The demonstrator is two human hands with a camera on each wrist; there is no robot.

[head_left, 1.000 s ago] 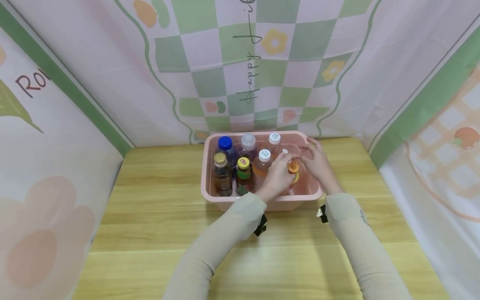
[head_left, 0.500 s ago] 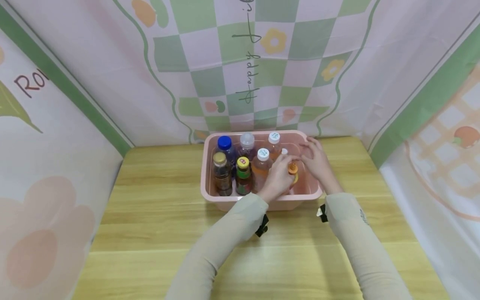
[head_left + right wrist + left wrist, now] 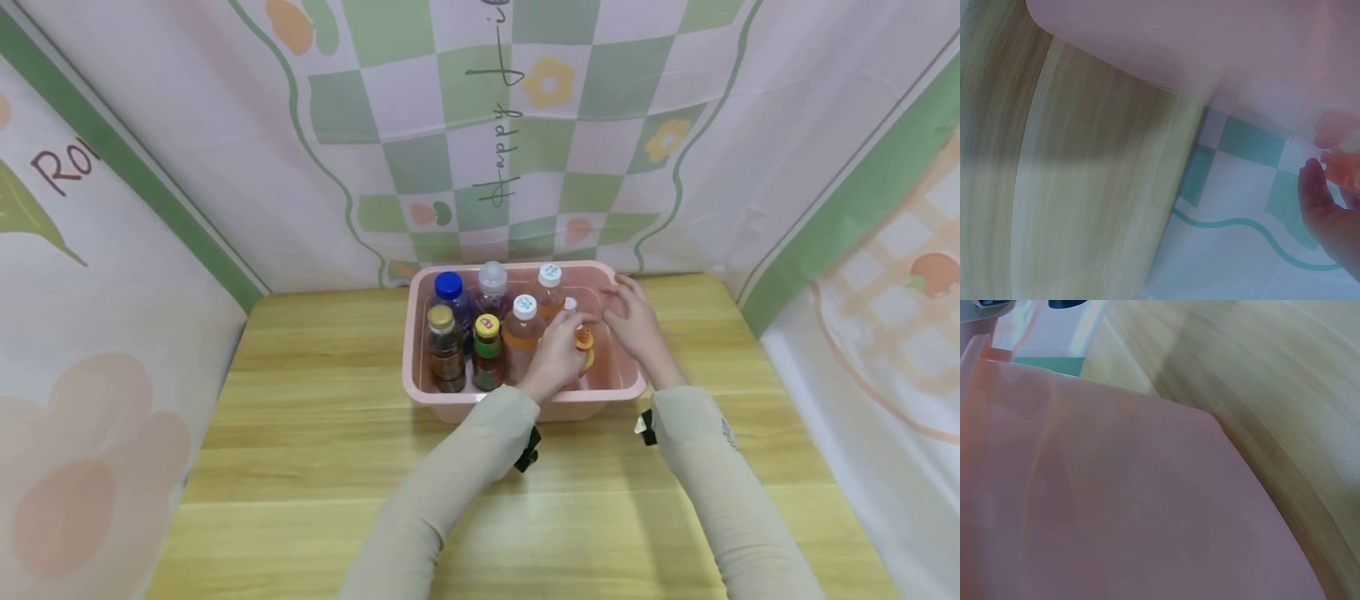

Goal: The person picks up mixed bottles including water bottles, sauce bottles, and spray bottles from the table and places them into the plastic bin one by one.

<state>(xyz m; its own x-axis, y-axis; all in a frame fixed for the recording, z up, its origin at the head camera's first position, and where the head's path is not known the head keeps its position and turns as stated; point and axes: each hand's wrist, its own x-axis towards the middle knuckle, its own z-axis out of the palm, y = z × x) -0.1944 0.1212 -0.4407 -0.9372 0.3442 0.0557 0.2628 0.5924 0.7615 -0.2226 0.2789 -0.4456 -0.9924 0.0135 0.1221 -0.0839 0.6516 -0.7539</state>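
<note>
A pink bin [image 3: 411, 350] on the table holds several bottles. My left hand [image 3: 557, 354] reaches into its right half. Its fingers curve round a bottle with an orange cap [image 3: 584, 337]; most of that bottle is hidden. Left of this hand stands a white-capped bottle [image 3: 525, 308] with orange liquid. Behind it are another white-capped bottle [image 3: 550, 276] and a small white cap [image 3: 570, 304]. My right hand [image 3: 633, 321] lies over the bin's right rim, fingers loosely bent, nothing visible in them. In the right wrist view, its thumb [image 3: 1315, 181] is beside an unclear orange patch.
On the bin's left side stand a blue-capped bottle [image 3: 449, 287], a clear-capped one [image 3: 492, 277], a gold-capped dark one [image 3: 441, 318] and a yellow-capped one [image 3: 487, 327]. The bin sits against the patterned curtain [image 3: 480, 225], on a wooden table [image 3: 315, 433].
The left hand and orange cap have shifted slightly left. The white-capped bottle beside that hand and the clear-capped bottle have also edged left and back. The right hand stays at the rim.
</note>
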